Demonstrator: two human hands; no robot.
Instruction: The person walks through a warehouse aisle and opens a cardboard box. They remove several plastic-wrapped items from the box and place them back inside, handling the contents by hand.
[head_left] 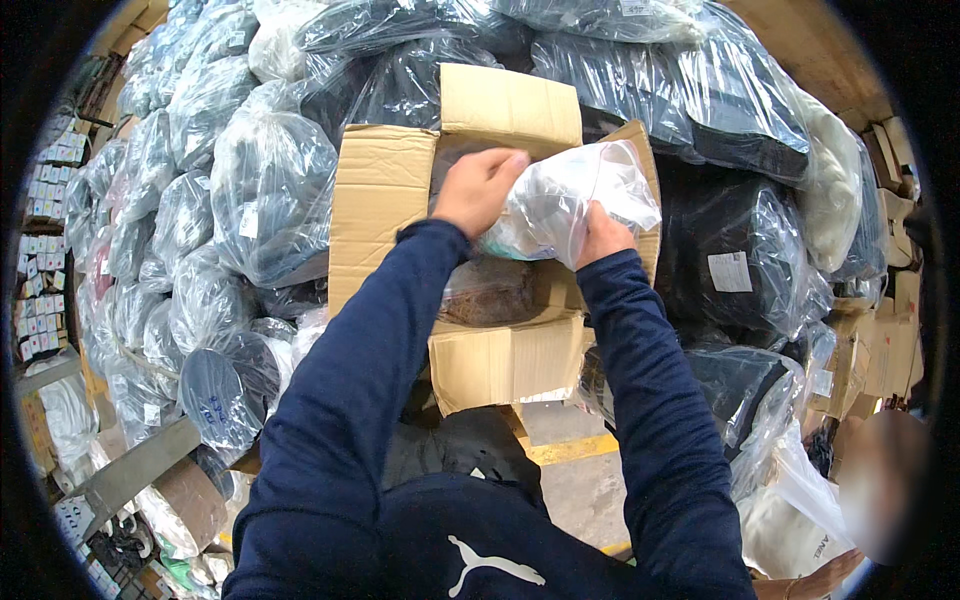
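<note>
An open cardboard box stands in front of me with its flaps folded outward. Over its opening I hold a clear plastic bag with whitish and pale green contents that I cannot make out. My right hand grips the bag's right side, thumb on top. At its left edge my left hand is closed, the fingertips partly hidden behind the bag. Lower in the box lies a brown item in clear plastic, partly covered by my left forearm and the bag.
Plastic-wrapped bundles are piled high on the left. Dark wrapped bundles lie on the right and behind the box. A metal bar juts in at the lower left. Below the box shows a floor with a yellow line.
</note>
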